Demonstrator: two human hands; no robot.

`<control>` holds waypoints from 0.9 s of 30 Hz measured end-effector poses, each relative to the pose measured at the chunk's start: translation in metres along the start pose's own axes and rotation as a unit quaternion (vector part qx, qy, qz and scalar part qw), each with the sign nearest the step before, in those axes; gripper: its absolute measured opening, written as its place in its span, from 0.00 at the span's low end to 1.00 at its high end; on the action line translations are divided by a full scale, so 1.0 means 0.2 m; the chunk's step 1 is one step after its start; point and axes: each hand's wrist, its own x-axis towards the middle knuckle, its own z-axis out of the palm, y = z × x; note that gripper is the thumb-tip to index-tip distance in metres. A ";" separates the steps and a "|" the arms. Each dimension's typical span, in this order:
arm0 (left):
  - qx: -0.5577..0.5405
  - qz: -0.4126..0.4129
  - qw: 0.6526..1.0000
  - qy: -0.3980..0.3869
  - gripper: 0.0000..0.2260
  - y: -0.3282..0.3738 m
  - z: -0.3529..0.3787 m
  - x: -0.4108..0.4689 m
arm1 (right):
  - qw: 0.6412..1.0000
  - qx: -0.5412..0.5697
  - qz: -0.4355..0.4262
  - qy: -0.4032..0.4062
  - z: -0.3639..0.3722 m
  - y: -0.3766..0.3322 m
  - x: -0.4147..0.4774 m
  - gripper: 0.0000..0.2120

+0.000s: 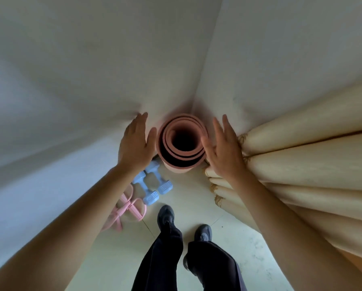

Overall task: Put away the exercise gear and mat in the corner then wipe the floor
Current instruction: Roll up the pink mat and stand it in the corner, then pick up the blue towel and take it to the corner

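Everything here I place against the rolled mat (177,167), which stands on end in the corner where the two walls meet.

Farthest left of the mat, on the floor (197,198) by the wall, lies the pink resistance band (126,208), its loops loose. If I step back carelessly, I judge a shoe could catch in them.

Nearer the mat, my left hand (136,144) is flat with fingers straight, gripping nothing, its thumb just beside the roll. I cannot tell whether it touches.

Below that hand and close to the mat's foot, the two blue dumbbells (152,182) lie side by side. A falling roll would likely land on them or knock them into rolling.

The mat itself is the main worry: nothing ties it, and the coils look loose, so it may spring open or lean out of the corner once both hands are away.

Right of the mat, my right hand (224,148) is equally flat and holds nothing, thumb at the rim.

Beyond it hangs the cream curtain (301,160), whose folds press near the mat and could nudge it over.
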 end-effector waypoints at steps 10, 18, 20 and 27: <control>0.046 0.022 0.979 0.199 0.27 0.42 -0.79 -0.65 | 0.968 -0.064 -0.213 0.119 -0.73 -0.61 -0.27 0.36; 0.108 -0.118 0.921 0.356 0.27 0.54 -0.83 -1.60 | 0.929 0.018 -0.350 0.116 -0.86 -0.70 -0.63 0.37; 0.109 -0.176 0.904 0.374 0.27 0.57 -0.74 -1.89 | 0.918 0.039 -0.383 0.092 -0.81 -0.72 -0.75 0.37; 0.191 -0.308 0.836 0.411 0.28 0.57 -0.78 -2.82 | 0.839 0.131 -0.529 0.003 -0.69 -1.18 -1.35 0.38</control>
